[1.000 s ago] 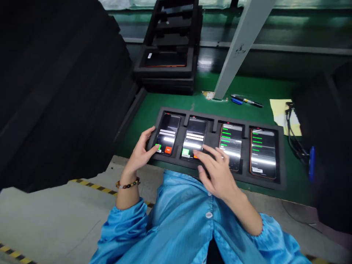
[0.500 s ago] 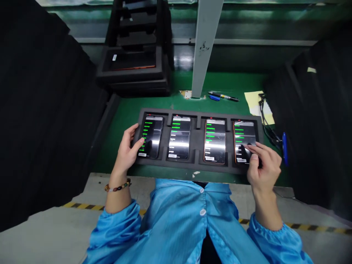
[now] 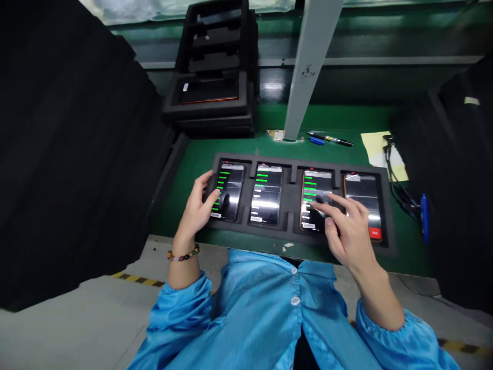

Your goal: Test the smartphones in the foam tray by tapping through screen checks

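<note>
A black foam tray (image 3: 290,200) lies on the green bench with several phones in a row, each in its own slot. My left hand (image 3: 197,209) grips the tray's left end, its thumb over the edge of the leftmost phone (image 3: 232,192). Fingers stretched out, my right hand (image 3: 351,237) has its index fingertip at the screen of the third phone from the left (image 3: 316,181). That phone, the leftmost and the second phone (image 3: 266,195) show lists with green lines. On the rightmost phone (image 3: 362,192) the screen is dark with a red button low down, partly behind my hand.
Stacked black trays (image 3: 210,110), the top one holding a phone, stand at the back left. A grey post (image 3: 308,77) rises behind the tray. Pens (image 3: 331,139), yellow paper (image 3: 373,146) and black cables (image 3: 396,174) lie on the bench (image 3: 277,149). Dark stacks flank both sides.
My right hand has moved left from the rightmost phone to the third one. The rightmost screen has switched from a list to a dark page with a red button. My left hand stays put.
</note>
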A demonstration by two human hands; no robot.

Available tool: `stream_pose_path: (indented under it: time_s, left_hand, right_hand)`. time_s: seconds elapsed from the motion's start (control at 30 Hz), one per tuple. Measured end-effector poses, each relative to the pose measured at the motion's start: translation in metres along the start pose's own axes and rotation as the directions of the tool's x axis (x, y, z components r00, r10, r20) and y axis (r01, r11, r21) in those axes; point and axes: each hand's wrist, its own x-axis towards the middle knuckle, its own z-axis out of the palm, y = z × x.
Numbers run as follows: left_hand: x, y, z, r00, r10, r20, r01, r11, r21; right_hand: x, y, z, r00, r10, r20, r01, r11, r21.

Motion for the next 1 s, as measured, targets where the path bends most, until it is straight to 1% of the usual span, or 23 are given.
stream_pose_path:
  time_s: [0.07, 0.17, 0.23, 0.3, 0.4, 0.5, 0.6, 0.7, 0.77, 0.8, 0.87, 0.93, 1.0]
  left_hand:
    - [-0.001, -0.001, 0.002, 1.0, -0.003, -0.017, 0.003, 1.0, 0.007]
    - [-0.002, -0.004, 0.004, 0.999, -0.004, -0.037, 0.004, 1.0, 0.012]
    - [-0.003, -0.006, 0.005, 0.999, -0.003, -0.049, 0.003, 1.0, 0.001]
    - [-0.004, -0.009, 0.006, 0.998, -0.002, -0.055, 0.001, 1.0, -0.019]
    - [-0.004, -0.015, 0.007, 0.998, -0.008, -0.061, 0.004, 0.998, -0.064]
    - [-0.002, -0.023, 0.007, 0.997, -0.018, -0.075, 0.008, 0.993, -0.121]
    - [-0.001, -0.03, 0.006, 0.998, -0.019, -0.063, 0.009, 0.989, -0.148]
    - [-0.001, -0.031, 0.005, 0.998, -0.021, -0.063, 0.012, 0.991, -0.133]
    - [0.001, -0.03, 0.004, 0.997, -0.022, -0.075, 0.014, 0.994, -0.106]
    - [0.002, -0.029, 0.003, 0.997, -0.022, -0.078, 0.014, 0.996, -0.092]
    - [0.006, -0.027, 0.001, 0.996, -0.026, -0.081, 0.02, 0.997, -0.073]
    - [0.01, -0.023, 0.0, 0.996, -0.04, -0.076, 0.035, 0.997, -0.065]
    - [0.012, -0.016, 0.0, 0.997, -0.047, -0.067, 0.045, 0.999, -0.03]
  right_hand:
    - [0.013, -0.015, 0.008, 0.998, -0.06, 0.014, 0.06, 0.998, 0.023]
    - [0.036, -0.04, 0.028, 0.982, -0.168, 0.087, 0.161, 0.984, 0.076]
    - [0.048, -0.051, 0.042, 0.973, -0.193, 0.129, 0.182, 0.978, 0.098]
    - [0.055, -0.055, 0.052, 0.973, -0.186, 0.138, 0.173, 0.98, 0.098]
    - [0.057, -0.055, 0.054, 0.978, -0.189, 0.091, 0.18, 0.979, 0.098]
    - [0.048, -0.049, 0.042, 0.982, -0.186, 0.02, 0.183, 0.978, 0.105]
    - [0.032, -0.033, 0.023, 0.995, -0.089, -0.055, 0.094, 0.99, 0.101]
    - [0.009, -0.006, 0.006, 0.987, 0.079, -0.141, -0.068, 0.994, 0.082]
    - [-0.009, 0.016, -0.005, 0.953, 0.198, -0.228, -0.193, 0.98, 0.043]
    - [-0.017, 0.026, -0.011, 0.926, 0.258, -0.274, -0.26, 0.965, 0.027]
    - [-0.032, 0.043, -0.022, 0.871, 0.372, -0.322, -0.386, 0.922, 0.02]
    - [-0.042, 0.052, -0.031, 0.835, 0.45, -0.316, -0.467, 0.884, 0.022]
    - [-0.046, 0.053, -0.035, 0.825, 0.49, -0.283, -0.51, 0.86, 0.003]
